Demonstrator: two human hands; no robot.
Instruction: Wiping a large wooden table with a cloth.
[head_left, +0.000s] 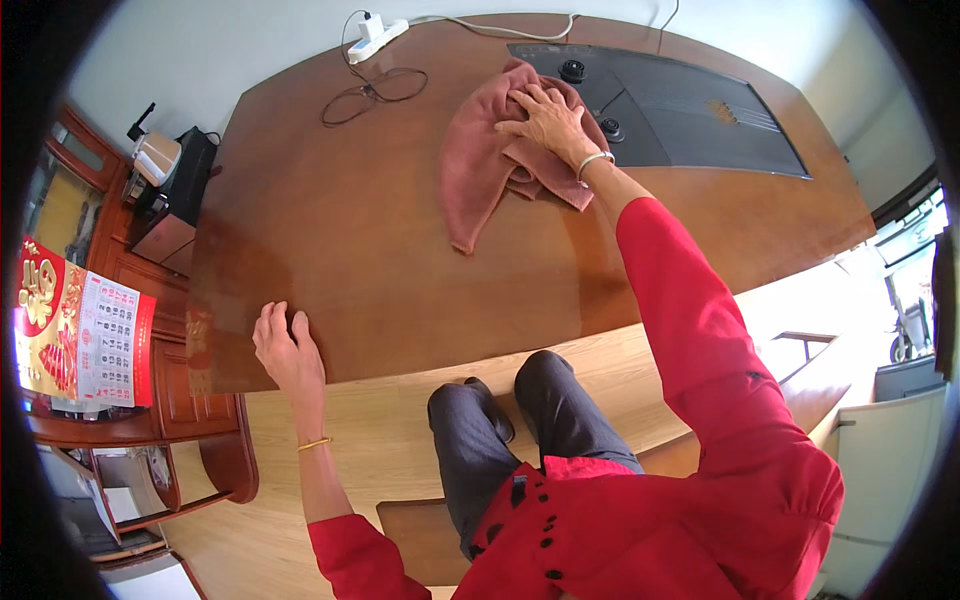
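A reddish-brown cloth (480, 165) lies bunched on the brown wooden table (375, 262), with one corner trailing towards me. My right hand (551, 124) presses down on its upper part, fingers spread and bent over the folds. Beside that hand, the cloth reaches the left edge of a dark flat panel (675, 112) set on the tabletop. Two round black fittings (572, 71) sit on the panel's left part. My left hand (289, 345) rests at the table's near left edge, empty, with thumb and fingers apart.
A thin black cable (367, 91) lies looped at the back left, near a white power strip (378, 41). Left of the table stand a black box-shaped appliance (180, 195) and a wooden cabinet (191, 390). A calendar (105, 337) hangs there. Under me is a wooden bench (412, 536).
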